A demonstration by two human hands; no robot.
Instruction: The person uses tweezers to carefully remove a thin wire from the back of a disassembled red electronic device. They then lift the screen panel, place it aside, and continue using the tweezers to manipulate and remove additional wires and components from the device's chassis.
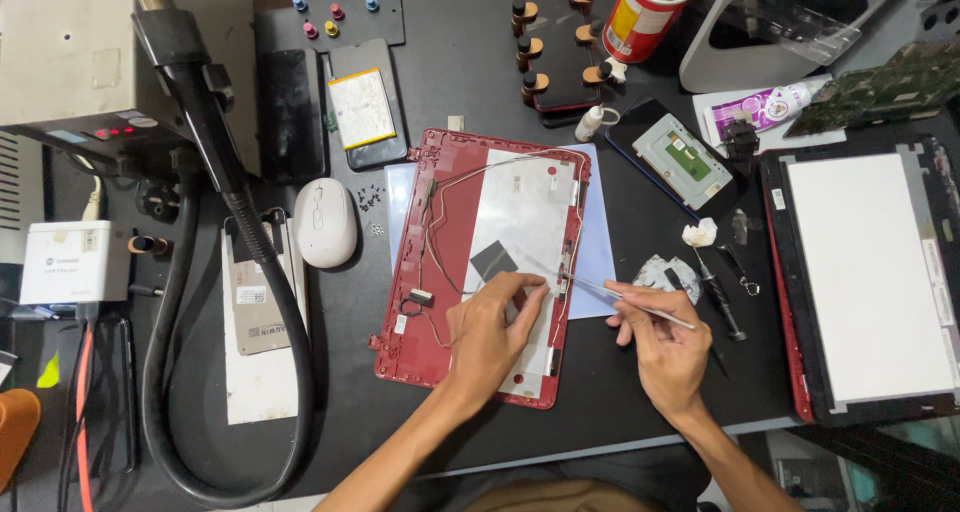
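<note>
Your left hand (490, 332) presses down on the inner face of a red laptop lid (440, 272), fingers spread flat near its lower right edge and grasping nothing. Your right hand (665, 347) pinches a pair of thin metal tweezers (615, 294), their tips reaching left toward the hinge side of the lid, just beside your left fingertips.

The lid lies open-side up in the middle of the dark table (450, 82), directly beneath both hands. By the look of it, the job is well under way: the lid is stripped, its silver foil backing (525, 202) bare, and the flat display panel (865, 272) sits apart at your right in its own frame. Thin antenna cables (445, 187) are not yet lifted out and loop along the lid's inside, and those appear to be what is left.

A white mouse (324, 222) rests just left of the lid. A black flexible hose (225, 172) curls along the far left. A red can (640, 12) of tools stands at the table's far edge, and a small screwdriver (722, 297) lies just right of your right hand.
</note>
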